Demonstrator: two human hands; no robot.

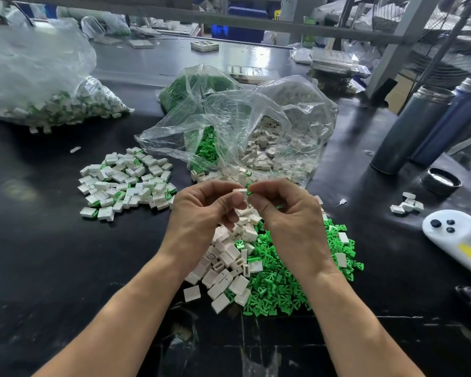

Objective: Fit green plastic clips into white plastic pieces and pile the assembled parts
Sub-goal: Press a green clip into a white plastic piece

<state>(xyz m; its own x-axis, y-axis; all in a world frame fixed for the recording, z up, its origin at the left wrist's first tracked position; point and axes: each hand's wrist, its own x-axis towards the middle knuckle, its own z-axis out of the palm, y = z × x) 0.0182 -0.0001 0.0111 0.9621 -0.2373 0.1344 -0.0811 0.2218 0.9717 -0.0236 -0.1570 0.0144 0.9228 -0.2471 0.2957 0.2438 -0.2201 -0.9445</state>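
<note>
both hands were raised over the black worktop [52,254], meeting just above the loose stock. the left hand [201,210] pinched a white plastic piece [239,190] between thumb and forefinger, its other fingers curled under. the right hand [288,213] pinched a green plastic clip [248,187] at its fingertips, the clip touching the open end of the white piece; how far it had gone in could not be told.

directly beneath the hands lay a heap of white pieces [229,262], and beside it, toward the right, a spread of loose green clips [278,284] with a few white pieces scattered on top. to the left, apart from these, sat the pile of assembled parts [125,180], white with green showing at the edges.

behind the hands an open clear plastic bag [229,126] held more green clips and white pieces. a larger bag [38,85] of assembled parts lay at the far left. at the right stood two dark cylindrical bottles [424,123], a black cap [441,180], a small cluster of white pieces [407,205], and a white handled tool [452,229] with dark spots.
</note>
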